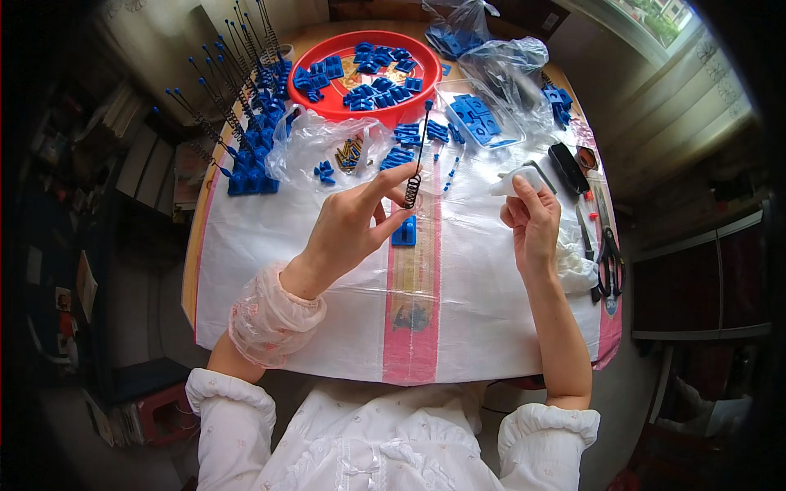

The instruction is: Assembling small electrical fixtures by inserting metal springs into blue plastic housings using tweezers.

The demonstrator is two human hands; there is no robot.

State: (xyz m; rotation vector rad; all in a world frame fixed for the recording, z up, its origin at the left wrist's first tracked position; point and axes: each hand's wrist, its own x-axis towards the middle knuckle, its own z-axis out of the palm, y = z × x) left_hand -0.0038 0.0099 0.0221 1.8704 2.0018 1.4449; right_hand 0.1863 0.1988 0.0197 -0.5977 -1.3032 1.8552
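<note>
My left hand (354,225) pinches a thin black rod with a coiled spring (416,168) at its lower end and a small blue tip on top, held upright over the table. Just under the spring a blue plastic block (404,231) lies on the pink stripe of the white cloth (270,245). My right hand (532,222) is raised to the right and holds a small white piece (514,182) between thumb and fingers.
A red round tray (344,105) of blue plastic parts stands at the back. Finished blue blocks with spring rods (246,135) line the left edge. Clear bags (503,78) of blue parts, brass pins (350,153), black scissors (607,254) and a black tool (567,168) lie to the right.
</note>
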